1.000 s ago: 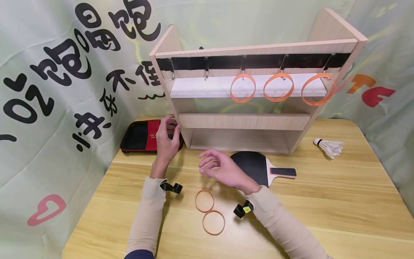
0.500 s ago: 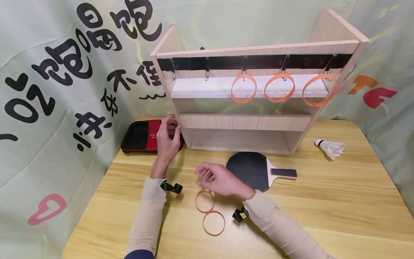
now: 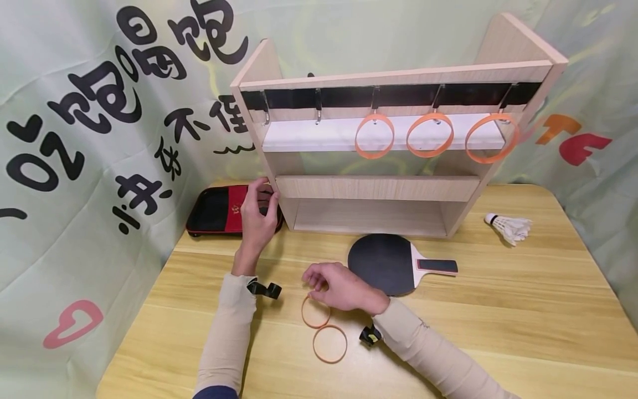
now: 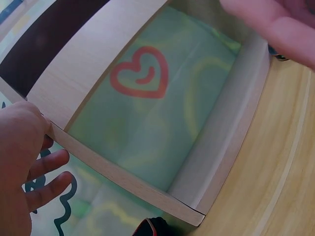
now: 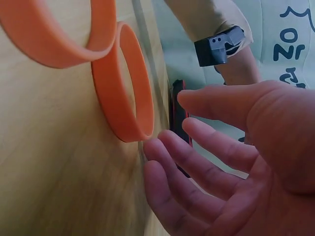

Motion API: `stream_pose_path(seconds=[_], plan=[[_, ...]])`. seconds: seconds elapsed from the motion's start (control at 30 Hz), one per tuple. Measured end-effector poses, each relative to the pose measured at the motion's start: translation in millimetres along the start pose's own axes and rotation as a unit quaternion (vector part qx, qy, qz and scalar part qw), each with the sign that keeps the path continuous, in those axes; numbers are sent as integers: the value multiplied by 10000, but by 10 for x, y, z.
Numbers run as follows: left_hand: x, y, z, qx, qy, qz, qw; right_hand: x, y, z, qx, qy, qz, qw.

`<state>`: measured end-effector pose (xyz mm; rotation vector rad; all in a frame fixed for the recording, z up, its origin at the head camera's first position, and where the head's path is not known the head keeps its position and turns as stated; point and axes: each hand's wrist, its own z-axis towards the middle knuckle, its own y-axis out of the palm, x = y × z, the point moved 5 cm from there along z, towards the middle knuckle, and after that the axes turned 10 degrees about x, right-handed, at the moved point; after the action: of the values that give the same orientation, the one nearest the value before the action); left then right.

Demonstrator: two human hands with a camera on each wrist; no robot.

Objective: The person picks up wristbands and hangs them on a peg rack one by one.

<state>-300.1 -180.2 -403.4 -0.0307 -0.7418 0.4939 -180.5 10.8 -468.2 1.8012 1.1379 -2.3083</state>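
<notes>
Beside the left panel of the wooden rack [image 3: 376, 188], my left hand [image 3: 258, 221] holds the panel's front edge. The left wrist view shows the thumb side against that edge and other fingers on its outer side. My right hand [image 3: 336, 285] hovers over the table, fingers loosely bent and holding nothing. Close by its fingertips is an orange ring [image 3: 302, 313] lying flat. A second orange ring [image 3: 345, 349] lies nearer, touching or almost touching the first. Along the rack's black strip [image 3: 349, 97], further orange rings [image 3: 375, 155] hang from the three right-hand hooks; the two left hooks [image 3: 318, 106] are bare.
A table-tennis paddle [image 3: 381, 263] lies right of my right hand, before the rack. Farther right is a shuttlecock [image 3: 509, 228]. Behind my left hand sits a black and red case [image 3: 211, 210]. Printed fabric [image 3: 60, 249] hangs around the wooden table [image 3: 523, 310].
My right hand has come down and toward me, from in front of the paddle to the far loose ring, uncovering the paddle. My left hand stays on the rack.
</notes>
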Motion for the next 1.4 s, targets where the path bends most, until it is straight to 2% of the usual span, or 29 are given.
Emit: stream_pose_path(seconds=[0.4, 0.63, 0.77, 1.03, 1.4], plan=[[4, 17, -2, -88, -37, 1, 10000, -4, 1, -33, -101, -58, -263, 9996], [-12, 6, -13, -46, -67, 68, 9999, -22, -12, -60, -176, -351, -775, 9962], [-10, -4, -16, -82, -84, 61, 9999, -19, -19, -77, -171, -360, -938, 9948], [5, 4, 7, -160, -63, 60, 9998, -5, -31, -82, -45, -353, -923, 9951], [-36, 7, -15, -61, -127, 1, 9999, 12, -74, -71, 190, -288, -655, 9973]])
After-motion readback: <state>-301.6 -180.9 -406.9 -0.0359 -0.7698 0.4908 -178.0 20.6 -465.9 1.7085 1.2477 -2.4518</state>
